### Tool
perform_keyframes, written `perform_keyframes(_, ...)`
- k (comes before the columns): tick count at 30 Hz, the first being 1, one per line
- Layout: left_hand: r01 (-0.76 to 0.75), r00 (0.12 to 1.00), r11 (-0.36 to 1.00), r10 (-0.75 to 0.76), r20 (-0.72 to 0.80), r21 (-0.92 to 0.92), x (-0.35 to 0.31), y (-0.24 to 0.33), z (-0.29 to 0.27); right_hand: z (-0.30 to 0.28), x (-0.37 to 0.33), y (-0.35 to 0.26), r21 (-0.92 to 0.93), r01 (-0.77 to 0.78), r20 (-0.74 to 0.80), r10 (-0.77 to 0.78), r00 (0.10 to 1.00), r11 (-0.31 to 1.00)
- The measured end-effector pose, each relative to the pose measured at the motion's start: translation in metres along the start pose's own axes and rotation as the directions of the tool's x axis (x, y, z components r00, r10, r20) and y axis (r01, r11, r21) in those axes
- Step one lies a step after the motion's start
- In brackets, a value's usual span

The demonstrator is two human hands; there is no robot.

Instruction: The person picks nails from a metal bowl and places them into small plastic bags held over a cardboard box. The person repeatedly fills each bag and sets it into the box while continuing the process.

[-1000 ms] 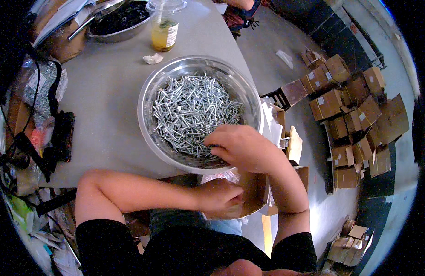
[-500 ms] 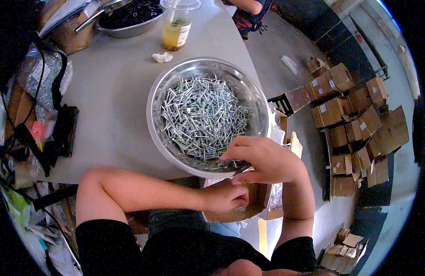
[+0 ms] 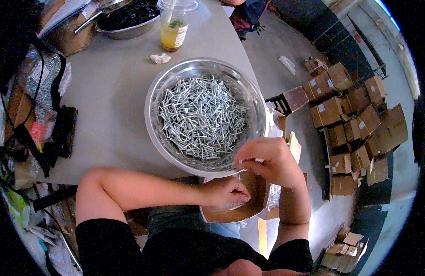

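A plastic cup of yellow drink stands on the grey table. Beside the cup lie a crumpled tissue and a dark-filled bowl; cardboard boxes sit on the floor, well apart from it.

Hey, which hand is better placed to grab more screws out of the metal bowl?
The right hand, probably. It sits at the near rim of the metal bowl, beside the screws. The left hand is lower, at the cardboard box below the table edge.

The right hand has drawn back from the screws to the bowl rim.
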State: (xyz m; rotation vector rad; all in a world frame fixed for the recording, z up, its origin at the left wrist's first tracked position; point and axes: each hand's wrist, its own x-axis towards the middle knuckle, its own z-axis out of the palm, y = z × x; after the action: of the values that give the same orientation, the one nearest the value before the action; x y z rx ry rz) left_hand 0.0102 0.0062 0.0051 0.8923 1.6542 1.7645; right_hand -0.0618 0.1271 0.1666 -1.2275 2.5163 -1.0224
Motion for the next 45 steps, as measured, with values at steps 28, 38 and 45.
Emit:
perform_keyframes(28,0.139,0.982,0.977,-0.157,0.102,0.159,-0.010,0.032,-0.011,0.053,-0.108,-0.027,-0.042,-0.397,-0.114,0.390,0.914,0.917)
perform_keyframes(38,-0.042,0.995,0.999,0.044,0.092,-0.015,-0.011,0.022,-0.006,0.055,-0.107,-0.032,0.159,-0.325,-0.161,0.349,0.923,0.932)
perform_keyframes(45,-0.038,0.997,0.998,0.034,0.075,0.055,-0.011,0.030,-0.010,0.058,-0.106,-0.029,0.082,-0.272,-0.185,0.283,0.941,0.959)
